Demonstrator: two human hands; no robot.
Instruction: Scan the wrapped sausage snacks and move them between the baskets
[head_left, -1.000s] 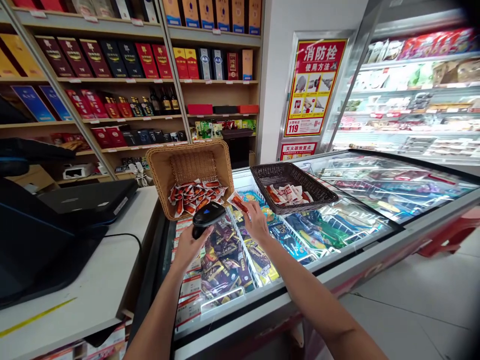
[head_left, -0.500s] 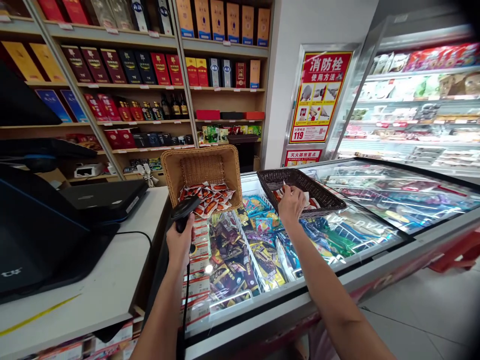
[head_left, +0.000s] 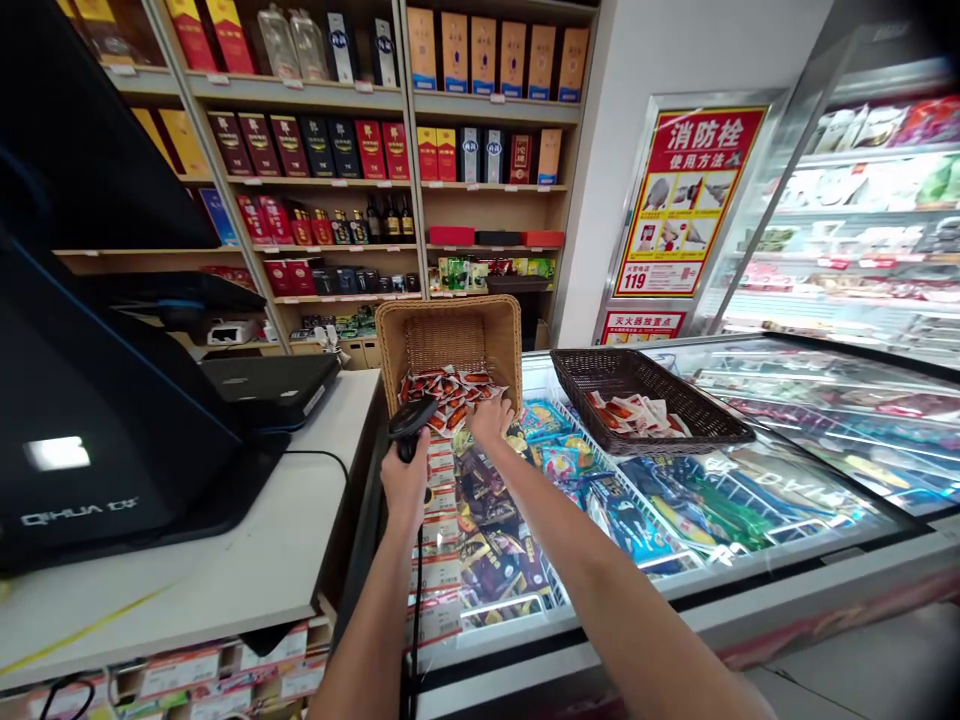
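Note:
My left hand is wrapped round the handle of a black handheld barcode scanner, whose cable hangs down along the freezer. The scanner's head is at the front left of a tan wicker basket, which is tipped towards me. Small packets of reddish-brown snacks lie in this basket. My right hand reaches over the basket's front edge, its fingers apart and bent down at the packets. To the right, a dark brown woven basket holds a smaller pile of similar packets.
Both baskets rest on the glass top of a chest freezer filled with wrapped goods. At left, a white counter carries a black checkout terminal. Shelves of boxed bottles stand behind; a lit chiller is at far right.
My right hand has moved left, from the dark basket to the packets in the tan one. My left hand still grips the scanner. The view has turned slightly left.

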